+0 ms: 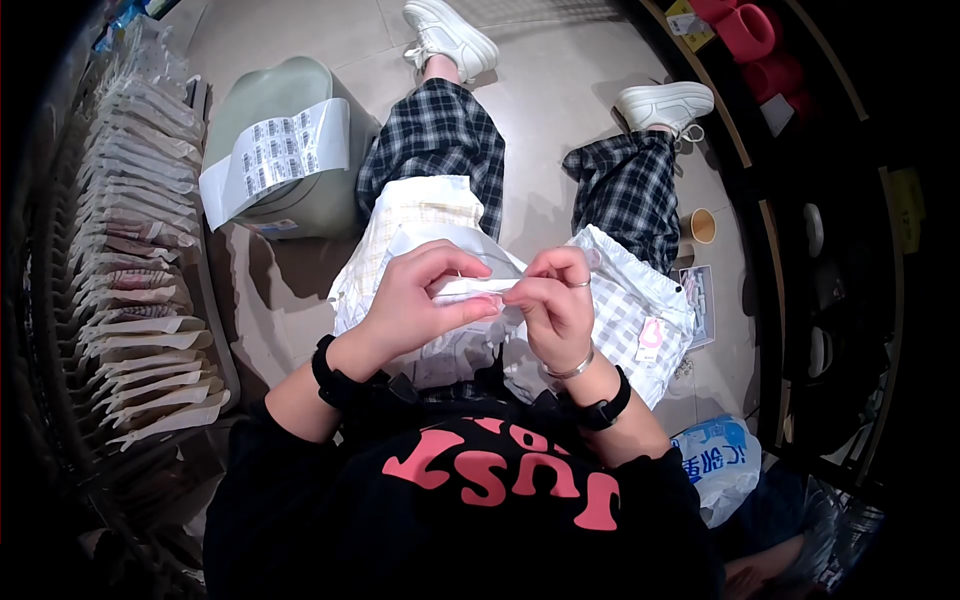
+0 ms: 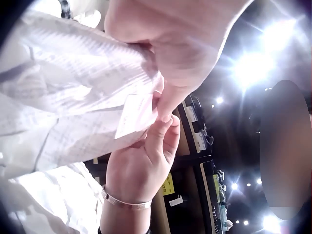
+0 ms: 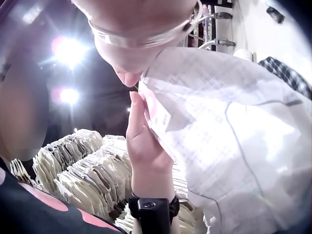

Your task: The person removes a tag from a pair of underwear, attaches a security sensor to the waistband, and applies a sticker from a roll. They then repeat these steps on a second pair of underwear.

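Observation:
My left hand (image 1: 405, 300) grips the edge of a thin white garment with a faint check, its thumb and fingers curled over the fabric (image 1: 462, 288). Opposite it, my right hand (image 1: 555, 305) pinches the same edge between thumb and fingers. In the left wrist view a white paper tag (image 2: 134, 116) hangs at this edge by the fingertips. The right wrist view shows the tag (image 3: 157, 109) with a pink print, and grey seam lines run down the cloth (image 3: 204, 92). A grey-and-white gingham garment (image 1: 625, 290) with its own pink-printed tag (image 1: 651, 338) lies across the right thigh.
On the left stands a rack of hanging light garments (image 1: 150, 290). A grey-green stool (image 1: 270, 90) bears a sheet of barcode labels (image 1: 285, 150). To the right are dark shelves (image 1: 770, 200), a paper cup (image 1: 702, 226), a small box (image 1: 700, 305) and a plastic bag (image 1: 718, 465).

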